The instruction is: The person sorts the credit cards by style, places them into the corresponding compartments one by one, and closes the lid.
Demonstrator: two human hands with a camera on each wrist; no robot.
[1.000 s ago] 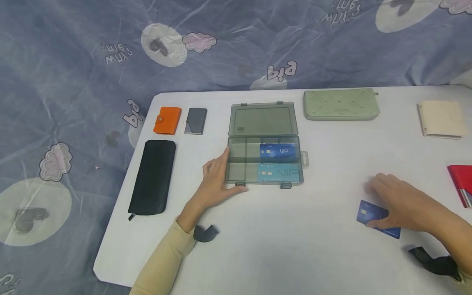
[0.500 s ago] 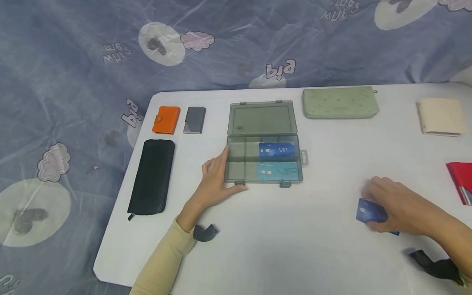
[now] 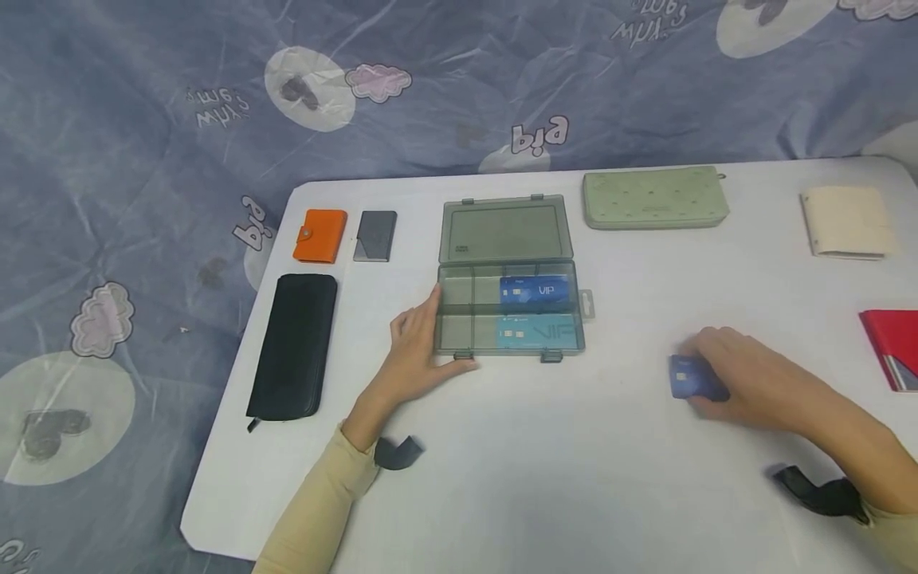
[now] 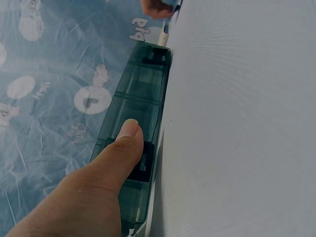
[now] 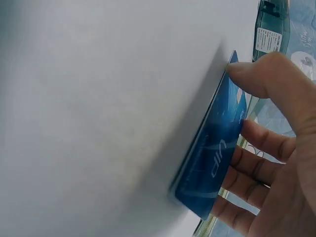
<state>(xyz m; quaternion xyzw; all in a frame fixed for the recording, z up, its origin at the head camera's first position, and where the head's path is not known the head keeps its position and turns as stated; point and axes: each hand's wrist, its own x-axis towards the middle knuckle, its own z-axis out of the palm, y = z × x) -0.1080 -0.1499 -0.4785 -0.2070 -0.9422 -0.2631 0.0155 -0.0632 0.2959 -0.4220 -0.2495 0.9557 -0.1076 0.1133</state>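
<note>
A green translucent plastic box (image 3: 452, 331) lies with its lid raised back, divided into compartments. Two bank cards are in its right side: a dark blue VIP card (image 3: 534, 290) in the far row and a light blue VIP card (image 3: 538, 332) in the near row. My left hand (image 3: 412, 355) rests at the box's near left corner, index finger along the left side, thumb extended against the front by a latch. My right hand (image 3: 753, 379), right of the box, holds another blue VIP card (image 5: 212, 148) by its edges between thumb and fingers. That card is tilted over the table.
A black zip wallet (image 3: 294, 347), an orange card holder (image 3: 320, 235) and a grey card holder (image 3: 375, 236) lie left. A green pouch (image 3: 654, 198) stands behind. A cream wallet (image 3: 849, 222) and a red wallet (image 3: 892, 347) are far right on the white table (image 3: 574, 462).
My right hand has closed its fingers around the blue card and carried it left and away from me, towards the box. The left hand stays at the box; the head view shifts slightly.
</note>
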